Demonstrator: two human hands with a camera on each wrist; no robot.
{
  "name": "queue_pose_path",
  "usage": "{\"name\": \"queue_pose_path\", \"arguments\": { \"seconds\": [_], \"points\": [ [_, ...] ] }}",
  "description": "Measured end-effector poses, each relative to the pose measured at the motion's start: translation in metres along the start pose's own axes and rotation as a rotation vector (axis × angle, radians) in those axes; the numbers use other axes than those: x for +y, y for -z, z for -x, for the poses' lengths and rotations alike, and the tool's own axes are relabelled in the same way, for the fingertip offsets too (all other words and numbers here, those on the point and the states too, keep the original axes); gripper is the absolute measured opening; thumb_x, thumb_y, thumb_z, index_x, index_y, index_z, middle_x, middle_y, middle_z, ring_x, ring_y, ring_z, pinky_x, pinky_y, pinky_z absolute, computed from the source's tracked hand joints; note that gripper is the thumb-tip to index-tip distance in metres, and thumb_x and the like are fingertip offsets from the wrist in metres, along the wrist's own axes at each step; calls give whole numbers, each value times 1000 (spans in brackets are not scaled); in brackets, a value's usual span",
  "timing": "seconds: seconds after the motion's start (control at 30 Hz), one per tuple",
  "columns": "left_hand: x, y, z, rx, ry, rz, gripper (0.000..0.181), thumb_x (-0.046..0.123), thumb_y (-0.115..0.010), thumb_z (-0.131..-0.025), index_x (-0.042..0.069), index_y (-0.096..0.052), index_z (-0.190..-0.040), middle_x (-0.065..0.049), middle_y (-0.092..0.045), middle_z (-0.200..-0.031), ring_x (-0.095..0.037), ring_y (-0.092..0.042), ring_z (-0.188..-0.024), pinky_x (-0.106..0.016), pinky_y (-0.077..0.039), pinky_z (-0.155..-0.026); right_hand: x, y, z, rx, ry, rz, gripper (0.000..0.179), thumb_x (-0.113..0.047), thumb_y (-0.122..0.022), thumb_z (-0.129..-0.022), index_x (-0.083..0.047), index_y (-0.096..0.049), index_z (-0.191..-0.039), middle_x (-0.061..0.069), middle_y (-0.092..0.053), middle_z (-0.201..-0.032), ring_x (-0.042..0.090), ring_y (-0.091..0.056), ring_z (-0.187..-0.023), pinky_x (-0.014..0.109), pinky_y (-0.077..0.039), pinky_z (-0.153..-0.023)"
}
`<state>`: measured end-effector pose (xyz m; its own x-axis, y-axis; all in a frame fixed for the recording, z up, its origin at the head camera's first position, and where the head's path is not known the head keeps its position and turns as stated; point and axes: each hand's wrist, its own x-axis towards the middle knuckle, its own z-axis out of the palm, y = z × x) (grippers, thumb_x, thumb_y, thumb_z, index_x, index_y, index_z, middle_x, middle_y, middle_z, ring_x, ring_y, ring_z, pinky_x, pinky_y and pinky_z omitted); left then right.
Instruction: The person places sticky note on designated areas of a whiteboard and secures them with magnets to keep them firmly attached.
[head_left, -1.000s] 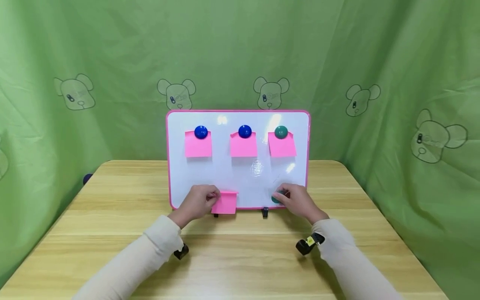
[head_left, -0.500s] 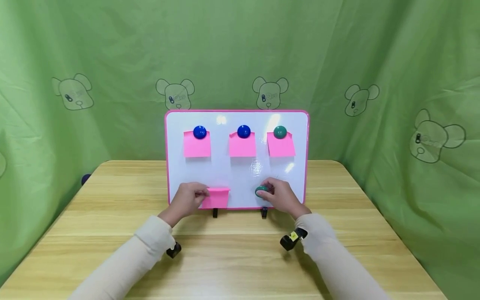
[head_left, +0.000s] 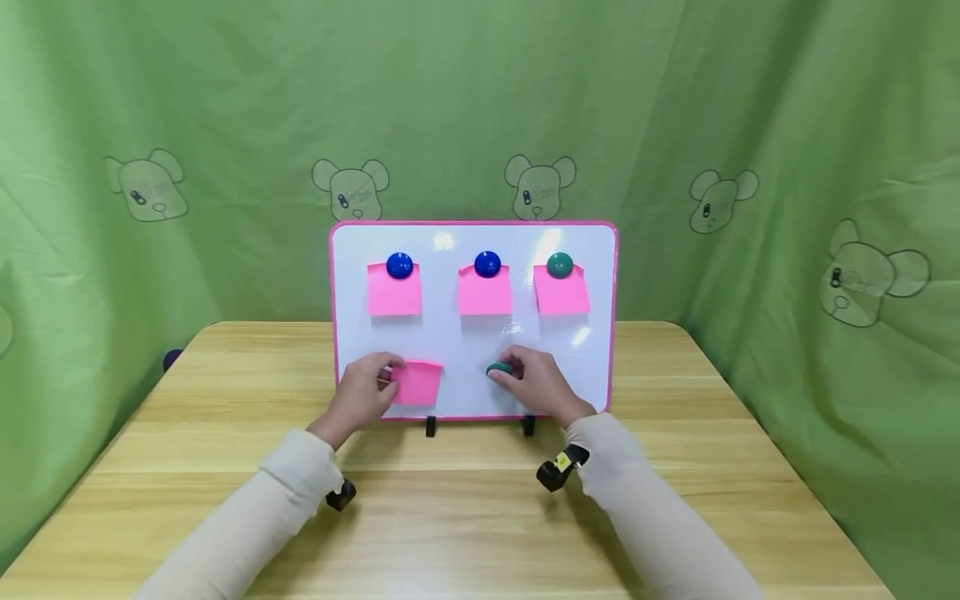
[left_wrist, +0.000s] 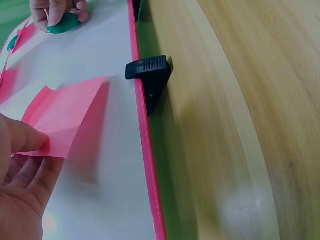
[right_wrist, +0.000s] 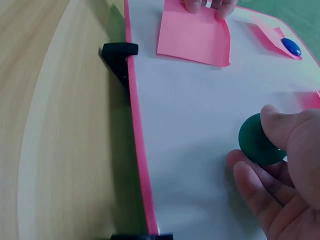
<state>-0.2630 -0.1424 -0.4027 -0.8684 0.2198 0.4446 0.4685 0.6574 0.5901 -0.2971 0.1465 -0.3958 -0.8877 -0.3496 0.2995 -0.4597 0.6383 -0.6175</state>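
My left hand [head_left: 363,390] pinches the left edge of a pink sticky note [head_left: 418,384] in front of the lower left part of a whiteboard [head_left: 465,342] with a pink frame. In the left wrist view the note [left_wrist: 62,117] stands off the board and casts a shadow on it, thumb on its front and fingers behind. My right hand [head_left: 536,379] holds a round green magnet [head_left: 498,367] between thumb and fingers, right of the note. The right wrist view shows this magnet [right_wrist: 260,140] tilted, close over the white surface.
Along the board's top hang three pink notes, two under blue magnets [head_left: 400,265] [head_left: 487,264] and one under a green magnet [head_left: 559,265]. Black feet [head_left: 431,427] [head_left: 528,426] carry the board on the wooden table [head_left: 450,517]. Behind it hangs a green curtain [head_left: 450,92].
Both hands have moved left and up along the board, the left with the sticky note and the right with the green magnet. The note has risen off the board's bottom edge.
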Motion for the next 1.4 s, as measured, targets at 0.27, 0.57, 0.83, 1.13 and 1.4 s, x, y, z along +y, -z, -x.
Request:
{"name": "queue_pose_path", "arguments": {
  "seconds": [0.27, 0.57, 0.83, 1.13, 1.4],
  "points": [
    [-2, 5, -1, 25, 18, -35, 36, -6, -64, -84, -2, -62, -120, -16, -63, -107, -27, -63, -90, -36, -57, -77, -15, -9, -13, 30, 21, 4, 14, -22, -74, -87, -10, -69, -92, 0, -61, -82, 18, -51, -76, 30, -45, -68],
    [-2, 7, -2, 17, 91, -13, 44, -3, -66, -84, -1, -56, -127, -14, -59, -105, -26, -60, -88, -35, -56, -77, -29, -21, -27, 5, 43, -24, 12, -19, -68, -92, -8, -71, -95, -1, -64, -80, 15, -54, -73, 28, -48, -64],
    [-4, 8, -3, 11, 117, -11, 46, -1, -67, -85, -2, -54, -129, -13, -57, -99, -24, -58, -86, -35, -55, -77, -50, -29, -36, 0, 39, -64, 10, -13, -66, -92, -5, -67, -99, 1, -64, -81, 15, -55, -72, 27, -49, -65],
    [-2, 10, -4, 24, 138, -18, 40, -1, -67, -84, -3, -56, -122, -11, -53, -93, -24, -54, -84, -35, -52, -75, -65, -39, -43, -23, 52, -61, 11, -13, -67, -92, -5, -63, -98, 1, -63, -80, 14, -57, -73, 26, -50, -64],
    [-2, 13, -4, 46, 157, -51, 36, 1, -67, -84, -3, -58, -118, -10, -46, -94, -23, -49, -84, -33, -48, -73, -78, -47, -50, -43, 65, -38, 11, -17, -68, -92, -9, -66, -98, 0, -63, -85, 14, -59, -79, 26, -52, -71]
  ]
}}
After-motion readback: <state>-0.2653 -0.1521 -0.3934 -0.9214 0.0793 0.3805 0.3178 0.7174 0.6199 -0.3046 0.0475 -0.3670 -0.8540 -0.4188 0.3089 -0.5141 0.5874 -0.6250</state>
